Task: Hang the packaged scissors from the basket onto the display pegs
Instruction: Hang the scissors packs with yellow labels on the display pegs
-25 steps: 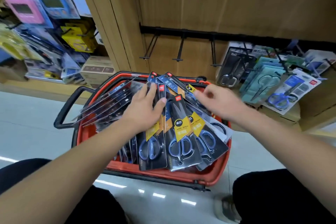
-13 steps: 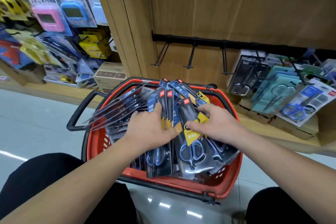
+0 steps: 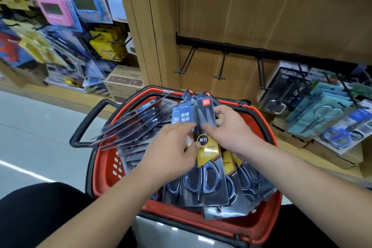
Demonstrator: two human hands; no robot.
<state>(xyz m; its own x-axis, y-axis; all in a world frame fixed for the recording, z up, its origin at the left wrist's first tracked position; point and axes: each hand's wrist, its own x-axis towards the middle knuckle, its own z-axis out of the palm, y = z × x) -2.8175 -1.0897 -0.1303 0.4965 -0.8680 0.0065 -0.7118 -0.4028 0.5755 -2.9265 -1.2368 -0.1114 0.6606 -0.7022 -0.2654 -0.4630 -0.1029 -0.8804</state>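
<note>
So the red basket (image 3: 201, 221) sits closest, stuffed with scissor packs. The top pack (image 3: 208, 169) lies over the pile, long axis 6 to 12 o'clock, with blue handles at 6 and the blade tips and red tag at 12. Its 9 o'clock edge is pinched by the left hand (image 3: 171, 153), and the right hand (image 3: 231, 133) grips the 3 o'clock edge. Farther off at 12, 3 black pegs (image 3: 220, 66) stick out from the wooden wall (image 3: 261, 12).

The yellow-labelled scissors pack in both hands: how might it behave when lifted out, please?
Probably stiff: the scissors pack looks flat and unbent between the left hand and right hand. Its glossy blister looks slippery. Likely bottom-heavy, with the handles low.
</note>
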